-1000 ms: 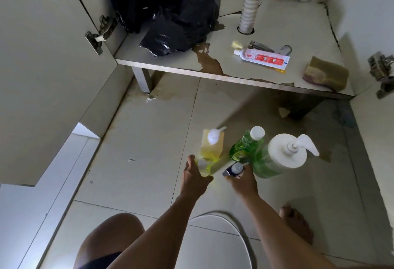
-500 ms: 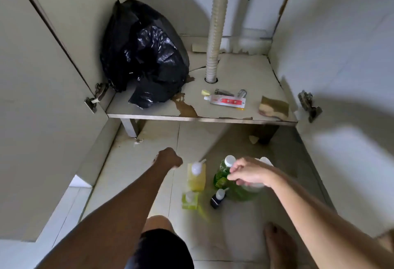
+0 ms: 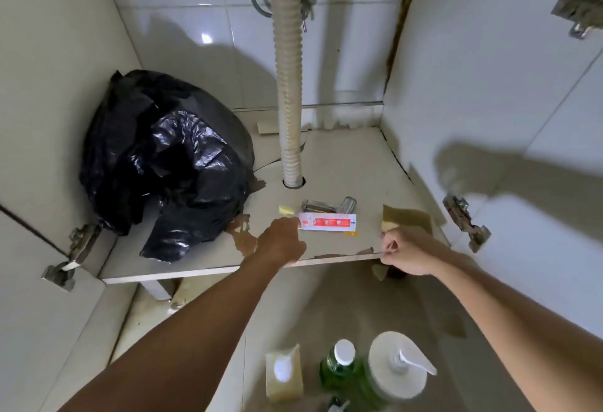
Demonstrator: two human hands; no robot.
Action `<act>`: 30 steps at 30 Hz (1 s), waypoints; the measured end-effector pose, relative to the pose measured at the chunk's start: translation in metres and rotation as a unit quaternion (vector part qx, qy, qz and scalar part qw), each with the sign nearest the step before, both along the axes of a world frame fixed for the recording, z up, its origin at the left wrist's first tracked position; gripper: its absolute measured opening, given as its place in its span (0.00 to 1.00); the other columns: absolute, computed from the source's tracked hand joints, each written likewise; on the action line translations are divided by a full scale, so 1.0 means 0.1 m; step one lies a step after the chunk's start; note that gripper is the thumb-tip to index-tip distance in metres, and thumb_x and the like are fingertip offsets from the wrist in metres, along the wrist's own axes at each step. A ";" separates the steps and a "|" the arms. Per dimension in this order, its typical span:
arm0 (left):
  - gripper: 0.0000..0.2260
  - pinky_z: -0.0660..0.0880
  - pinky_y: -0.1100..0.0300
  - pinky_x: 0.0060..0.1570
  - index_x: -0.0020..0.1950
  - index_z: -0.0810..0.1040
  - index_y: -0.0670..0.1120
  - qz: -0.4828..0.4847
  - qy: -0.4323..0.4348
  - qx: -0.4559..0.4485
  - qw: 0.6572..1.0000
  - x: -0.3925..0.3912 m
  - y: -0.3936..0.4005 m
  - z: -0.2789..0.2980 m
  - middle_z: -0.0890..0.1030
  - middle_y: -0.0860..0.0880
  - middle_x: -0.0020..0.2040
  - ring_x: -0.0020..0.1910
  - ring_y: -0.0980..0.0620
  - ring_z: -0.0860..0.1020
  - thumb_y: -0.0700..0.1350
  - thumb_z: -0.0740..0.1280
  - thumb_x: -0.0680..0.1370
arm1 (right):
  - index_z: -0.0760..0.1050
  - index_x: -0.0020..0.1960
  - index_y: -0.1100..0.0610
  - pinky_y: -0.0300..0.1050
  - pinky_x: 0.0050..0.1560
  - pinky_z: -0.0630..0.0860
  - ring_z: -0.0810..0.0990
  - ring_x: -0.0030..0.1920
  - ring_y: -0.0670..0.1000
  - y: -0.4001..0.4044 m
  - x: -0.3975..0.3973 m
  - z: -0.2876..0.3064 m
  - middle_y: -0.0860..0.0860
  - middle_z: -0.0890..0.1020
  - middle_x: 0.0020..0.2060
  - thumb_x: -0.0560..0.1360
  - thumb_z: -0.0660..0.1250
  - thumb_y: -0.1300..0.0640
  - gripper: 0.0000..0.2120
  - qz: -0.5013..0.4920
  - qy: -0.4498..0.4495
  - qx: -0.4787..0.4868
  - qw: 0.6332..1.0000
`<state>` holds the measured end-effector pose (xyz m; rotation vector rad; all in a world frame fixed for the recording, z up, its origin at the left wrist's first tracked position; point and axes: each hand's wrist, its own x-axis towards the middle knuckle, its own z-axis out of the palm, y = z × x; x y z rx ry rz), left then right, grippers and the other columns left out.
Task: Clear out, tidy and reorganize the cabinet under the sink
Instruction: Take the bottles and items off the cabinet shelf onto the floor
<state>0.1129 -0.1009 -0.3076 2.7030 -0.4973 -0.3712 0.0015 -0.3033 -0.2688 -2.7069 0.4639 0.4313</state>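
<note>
Both hands have left the bottles (image 3: 339,369) low in frame and reached the cabinet shelf (image 3: 195,273). I read the left hand (image 3: 282,240), loosely curled and empty, touching the tube's (image 3: 328,222) left end; the tube runs left-right. Right hand (image 3: 406,253), half-curled, meets the sponge (image 3: 408,217); grasp unclear. Black bag (image 3: 166,163), contents hidden, sits upper left.

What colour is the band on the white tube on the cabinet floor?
Red, on the white tube; clearest in the head view.

Dim, wide-angle bowing; glare on back tiles, bottles perhaps motion-blurred
</note>
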 end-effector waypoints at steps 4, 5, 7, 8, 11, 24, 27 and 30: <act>0.22 0.72 0.60 0.57 0.71 0.69 0.48 -0.017 -0.040 0.017 0.999 0.27 -0.06 -0.17 0.75 0.48 0.67 0.63 0.49 0.75 0.46 0.67 0.77 | 0.76 0.57 0.56 0.42 0.46 0.78 0.78 0.47 0.49 0.07 0.42 -0.24 0.51 0.80 0.50 0.76 0.63 0.57 0.11 0.007 -0.036 -0.043 0.998; 0.21 0.72 0.60 0.58 0.70 0.69 0.48 -0.025 -0.052 0.021 0.998 0.33 -0.06 -0.20 0.75 0.48 0.67 0.63 0.48 0.75 0.46 0.66 0.77 | 0.75 0.58 0.57 0.42 0.43 0.77 0.79 0.46 0.50 0.10 0.51 -0.27 0.52 0.80 0.50 0.76 0.63 0.58 0.11 0.014 -0.048 -0.053 0.997; 0.20 0.72 0.60 0.58 0.68 0.71 0.48 -0.038 -0.076 0.027 0.996 0.45 -0.07 -0.26 0.76 0.48 0.65 0.61 0.48 0.76 0.46 0.67 0.77 | 0.74 0.58 0.57 0.44 0.44 0.78 0.80 0.48 0.52 0.13 0.71 -0.34 0.53 0.80 0.52 0.75 0.64 0.57 0.11 0.006 -0.087 -0.066 0.994; 0.19 0.72 0.59 0.58 0.68 0.71 0.48 -0.045 -0.089 0.030 0.995 0.51 -0.08 -0.28 0.76 0.48 0.64 0.60 0.48 0.76 0.46 0.67 0.77 | 0.74 0.57 0.56 0.45 0.46 0.78 0.79 0.50 0.52 0.13 0.79 -0.38 0.53 0.79 0.53 0.75 0.65 0.57 0.11 -0.008 -0.107 -0.062 0.992; 0.21 0.73 0.58 0.59 0.69 0.70 0.49 -0.068 -0.111 0.025 0.991 0.60 -0.15 -0.33 0.75 0.49 0.64 0.59 0.49 0.75 0.48 0.67 0.77 | 0.73 0.59 0.56 0.45 0.52 0.78 0.77 0.56 0.52 0.11 0.94 -0.45 0.53 0.78 0.57 0.74 0.68 0.58 0.14 -0.047 -0.150 -0.026 0.987; 0.21 0.66 0.55 0.66 0.69 0.69 0.48 -0.179 -0.164 0.036 0.969 0.55 -0.50 -0.51 0.71 0.48 0.69 0.66 0.49 0.71 0.50 0.65 0.77 | 0.72 0.63 0.55 0.47 0.55 0.75 0.76 0.56 0.53 0.00 1.14 -0.59 0.53 0.76 0.60 0.75 0.65 0.59 0.17 -0.003 -0.135 -0.022 0.991; 0.22 0.64 0.53 0.68 0.71 0.67 0.47 -0.182 -0.160 0.060 0.968 0.53 -0.48 -0.57 0.69 0.47 0.71 0.68 0.47 0.69 0.50 0.64 0.78 | 0.71 0.64 0.53 0.51 0.57 0.75 0.76 0.56 0.53 -0.01 1.13 -0.66 0.52 0.76 0.59 0.75 0.65 0.57 0.18 0.020 -0.145 -0.051 0.988; 0.21 0.65 0.53 0.68 0.70 0.68 0.48 -0.187 -0.154 0.064 0.968 0.54 -0.45 -0.56 0.71 0.47 0.70 0.67 0.47 0.70 0.49 0.65 0.77 | 0.71 0.62 0.51 0.52 0.62 0.71 0.75 0.59 0.53 0.00 1.10 -0.73 0.50 0.75 0.59 0.76 0.63 0.57 0.14 0.038 -0.165 -0.071 0.983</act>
